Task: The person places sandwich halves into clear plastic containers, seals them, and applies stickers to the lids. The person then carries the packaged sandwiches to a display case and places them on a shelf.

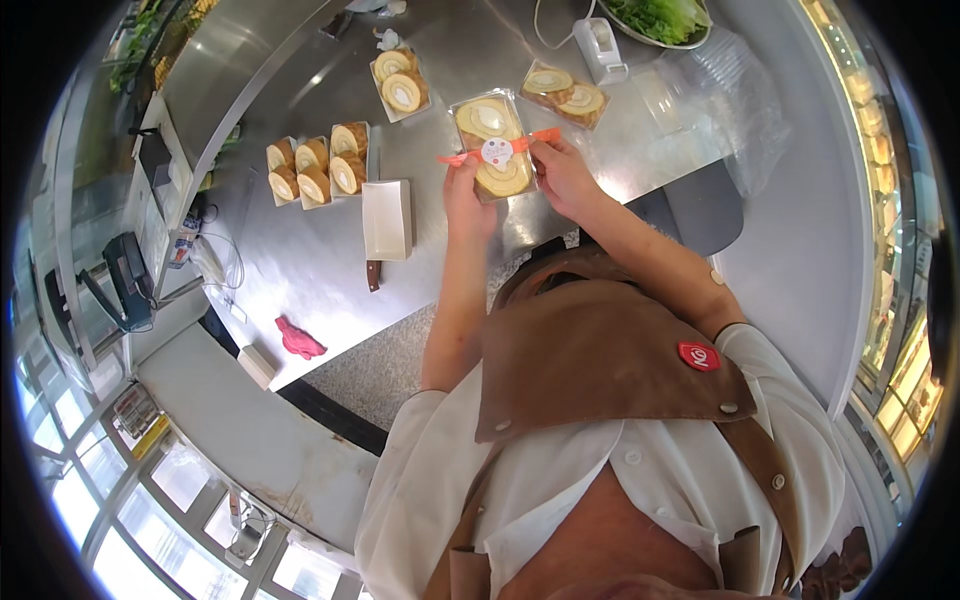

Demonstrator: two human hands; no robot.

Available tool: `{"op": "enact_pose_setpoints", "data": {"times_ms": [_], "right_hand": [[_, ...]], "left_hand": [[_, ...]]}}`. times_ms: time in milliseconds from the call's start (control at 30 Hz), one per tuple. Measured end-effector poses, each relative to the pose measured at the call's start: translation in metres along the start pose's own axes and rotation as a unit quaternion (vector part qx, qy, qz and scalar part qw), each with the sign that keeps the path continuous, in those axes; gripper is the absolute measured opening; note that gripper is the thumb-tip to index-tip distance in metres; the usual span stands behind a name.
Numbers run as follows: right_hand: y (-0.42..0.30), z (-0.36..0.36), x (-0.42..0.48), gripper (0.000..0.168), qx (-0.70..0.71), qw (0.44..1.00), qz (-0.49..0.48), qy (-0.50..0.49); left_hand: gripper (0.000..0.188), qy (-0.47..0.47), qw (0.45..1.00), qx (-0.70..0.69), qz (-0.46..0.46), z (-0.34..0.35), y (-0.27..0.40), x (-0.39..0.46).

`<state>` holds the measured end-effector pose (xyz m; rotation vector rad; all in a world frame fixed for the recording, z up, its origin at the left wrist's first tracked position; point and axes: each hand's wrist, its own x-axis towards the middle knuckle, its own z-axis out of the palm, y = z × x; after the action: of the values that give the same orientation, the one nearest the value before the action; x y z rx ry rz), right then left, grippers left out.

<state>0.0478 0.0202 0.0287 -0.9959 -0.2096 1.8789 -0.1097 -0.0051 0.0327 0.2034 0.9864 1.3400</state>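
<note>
A clear-lidded box of swiss roll slices point(491, 120) lies in front of me on the steel worktop. Across its middle runs an orange paper band point(517, 146) with a round white sticker. My left hand point(469, 191) pinches the band's left end at the box's side. On the other side, my right hand point(559, 169) grips the band near its right end, fingers against the box edge. Behind and to the right rests another covered box of roll slices point(566, 95). An open tray with two slices point(401, 85) stands behind to the left.
Several filled trays point(315, 169) stand at left. Nearer are an empty white paper tray point(387, 221), a wooden knife handle point(373, 276) and a red cloth point(298, 339). A tape dispenser point(600, 49), a bowl of lettuce point(664, 19) and clear plastic packaging point(720, 105) occupy the back right.
</note>
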Motion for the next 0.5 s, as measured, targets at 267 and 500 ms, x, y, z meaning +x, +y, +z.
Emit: {"op": "enact_pose_setpoints", "data": {"times_ms": [267, 500], "right_hand": [[-0.013, 0.017, -0.009, 0.019, 0.035, 0.999, -0.002, -0.040], [-0.013, 0.022, -0.013, 0.028, -0.091, 0.994, -0.029, 0.057]], "left_hand": [[0.037, 0.005, 0.999, 0.008, 0.032, 0.020, 0.013, -0.011], [0.038, 0.019, 0.999, 0.007, 0.029, 0.031, 0.028, -0.027]]}}
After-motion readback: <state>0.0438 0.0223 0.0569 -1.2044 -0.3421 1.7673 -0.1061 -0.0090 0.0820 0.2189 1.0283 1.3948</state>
